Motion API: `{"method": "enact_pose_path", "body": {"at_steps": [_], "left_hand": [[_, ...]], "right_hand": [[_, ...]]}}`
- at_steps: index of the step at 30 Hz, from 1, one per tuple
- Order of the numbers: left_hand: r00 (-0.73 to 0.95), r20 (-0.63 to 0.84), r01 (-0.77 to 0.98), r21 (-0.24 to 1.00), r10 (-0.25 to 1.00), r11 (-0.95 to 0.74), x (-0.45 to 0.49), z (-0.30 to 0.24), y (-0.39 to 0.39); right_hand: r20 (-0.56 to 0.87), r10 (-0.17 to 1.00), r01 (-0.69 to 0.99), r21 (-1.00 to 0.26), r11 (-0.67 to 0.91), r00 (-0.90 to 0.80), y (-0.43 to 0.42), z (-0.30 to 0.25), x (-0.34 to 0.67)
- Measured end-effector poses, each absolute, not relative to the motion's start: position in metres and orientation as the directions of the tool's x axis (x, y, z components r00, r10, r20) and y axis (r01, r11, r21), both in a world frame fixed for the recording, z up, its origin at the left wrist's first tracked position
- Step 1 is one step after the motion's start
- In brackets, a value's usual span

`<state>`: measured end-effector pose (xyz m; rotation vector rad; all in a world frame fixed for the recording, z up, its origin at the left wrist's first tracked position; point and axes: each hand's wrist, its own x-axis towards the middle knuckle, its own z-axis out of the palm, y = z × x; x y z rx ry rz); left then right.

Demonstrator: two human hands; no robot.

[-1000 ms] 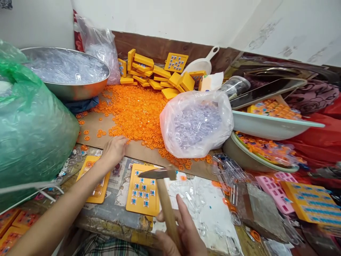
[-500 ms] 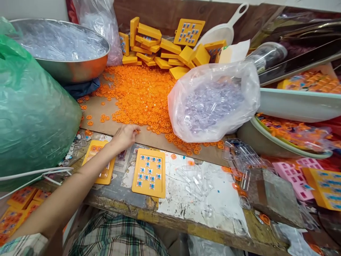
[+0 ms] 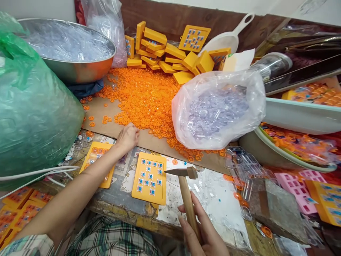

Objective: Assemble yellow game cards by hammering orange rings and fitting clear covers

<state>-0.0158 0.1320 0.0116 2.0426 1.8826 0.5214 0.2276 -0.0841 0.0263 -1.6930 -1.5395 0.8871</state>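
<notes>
My left hand [image 3: 129, 137] rests at the near edge of a heap of small orange plastic rings [image 3: 149, 97], its fingers curled together; whether a ring is in them is hidden. My right hand [image 3: 206, 231] is wrapped round the wooden handle of a hammer [image 3: 186, 192]. The hammer's metal head points left, over the right edge of a yellow plate [image 3: 137, 193] that carries several small blue-and-clear pieces. Under my left forearm lies another yellow plate [image 3: 107, 182], partly covered, with orange rings and clear parts in it.
A plastic bag of clear parts [image 3: 218, 110] stands right of the heap. Stacked yellow plates [image 3: 173, 51] lie behind it. On the left are a green bag [image 3: 39, 117] and a metal bowl [image 3: 77, 69]. A stone block [image 3: 277, 204] and basins [image 3: 298, 147] are at right.
My right hand has come into view from below, holding the hammer. The left hand stays by the rings, its fingers more curled under. The view has shifted slightly.
</notes>
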Motion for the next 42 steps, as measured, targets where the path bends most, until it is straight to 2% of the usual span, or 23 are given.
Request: {"method": "enact_pose_path", "body": {"at_steps": [3,6,12,15,19,21,25,30,35,39,42], "left_hand": [[0.101,0.061,0.878,0.464,0.993,-0.117,-0.013,0.015,0.127],[0.165,0.072,0.855,0.487,0.984,-0.179,-0.01,0.027,0.107],[0.387,0.118,0.657,0.661,0.915,-0.363,-0.006,0.033,0.048],[0.377,0.162,0.631,0.676,0.912,-0.381,-0.005,0.018,0.037],[0.337,0.224,0.618,0.68,0.915,-0.394,-0.004,0.004,0.035],[0.322,0.244,0.617,0.678,0.915,-0.399,-0.003,0.001,0.036],[0.308,0.273,0.599,0.688,0.911,-0.409,-0.003,-0.001,0.036],[0.282,0.287,0.565,0.722,0.916,-0.4,-0.003,-0.007,0.034],[0.283,0.293,0.547,0.733,0.913,-0.405,-0.005,-0.01,0.035],[0.266,0.267,0.554,0.744,0.926,-0.374,-0.003,-0.011,0.036],[0.272,0.218,0.556,0.759,0.937,-0.338,-0.005,-0.007,0.035]], "right_hand": [[-0.037,0.993,0.6,-0.794,-0.095,0.108,-0.081,0.011,0.231],[0.04,0.994,0.665,-0.746,-0.038,0.102,-0.083,0.006,0.23],[0.233,0.961,0.759,-0.595,0.262,-0.15,-0.066,0.021,0.221],[0.283,0.93,0.775,-0.523,0.356,-0.236,-0.052,0.028,0.21],[0.274,0.922,0.803,-0.463,0.376,-0.273,-0.04,0.031,0.197],[0.276,0.917,0.797,-0.461,0.39,-0.289,-0.038,0.033,0.193],[0.381,0.884,0.754,-0.487,0.441,-0.271,-0.039,0.037,0.192],[0.234,0.924,0.8,-0.464,0.381,-0.304,-0.038,0.036,0.192],[0.316,0.911,0.749,-0.526,0.402,-0.267,-0.039,0.034,0.191],[0.231,0.922,0.791,-0.475,0.385,-0.31,-0.038,0.033,0.19],[0.193,0.934,0.789,-0.499,0.358,-0.302,-0.036,0.034,0.19]]}}
